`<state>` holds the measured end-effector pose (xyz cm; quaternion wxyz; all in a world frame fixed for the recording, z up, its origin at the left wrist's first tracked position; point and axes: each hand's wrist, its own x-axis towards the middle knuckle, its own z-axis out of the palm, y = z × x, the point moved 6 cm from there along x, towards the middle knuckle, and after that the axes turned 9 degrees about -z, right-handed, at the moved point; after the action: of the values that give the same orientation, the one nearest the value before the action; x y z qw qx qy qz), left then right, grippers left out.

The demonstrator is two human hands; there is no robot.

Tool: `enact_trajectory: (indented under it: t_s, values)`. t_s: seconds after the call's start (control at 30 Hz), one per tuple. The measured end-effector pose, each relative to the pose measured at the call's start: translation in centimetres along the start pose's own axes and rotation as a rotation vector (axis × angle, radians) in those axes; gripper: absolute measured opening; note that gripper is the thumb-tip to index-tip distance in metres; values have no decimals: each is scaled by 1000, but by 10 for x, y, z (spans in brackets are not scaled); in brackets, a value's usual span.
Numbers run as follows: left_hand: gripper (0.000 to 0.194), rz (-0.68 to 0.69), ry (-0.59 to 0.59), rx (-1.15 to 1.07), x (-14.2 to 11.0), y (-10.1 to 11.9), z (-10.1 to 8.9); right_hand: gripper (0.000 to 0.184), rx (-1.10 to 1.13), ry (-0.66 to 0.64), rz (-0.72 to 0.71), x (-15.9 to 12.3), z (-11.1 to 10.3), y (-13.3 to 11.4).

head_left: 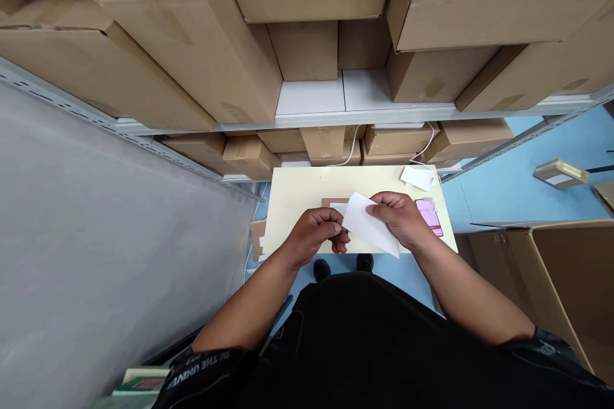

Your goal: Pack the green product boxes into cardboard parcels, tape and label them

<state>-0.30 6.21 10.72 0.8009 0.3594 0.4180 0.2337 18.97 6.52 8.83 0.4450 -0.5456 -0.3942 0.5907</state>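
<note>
White paper [367,227] is pinched in the fingers of the right hand [401,216], above the near part of the pale table [297,188]. The left hand [311,238] curls its fingers at the paper's left edge; whether they grip it, I cannot tell. A phone [428,214] lies near the right hand.

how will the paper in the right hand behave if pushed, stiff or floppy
The paper probably bends easily, as it looks thin. It may have slight stiffness, since it juts nearly flat from the right hand. Rolling seems unlikely given its flat shape.
</note>
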Motion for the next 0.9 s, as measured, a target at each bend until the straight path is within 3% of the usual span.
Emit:
enact_trajectory:
  t_s: [0.57,0.9]
  values:
    - [16,2,23,49,-4,-5,1,28,-18,-22,-60,-8,5,-8]
    - [18,135,77,34,-6,-5,1,32,-47,-131,-121,-15,14,-6]
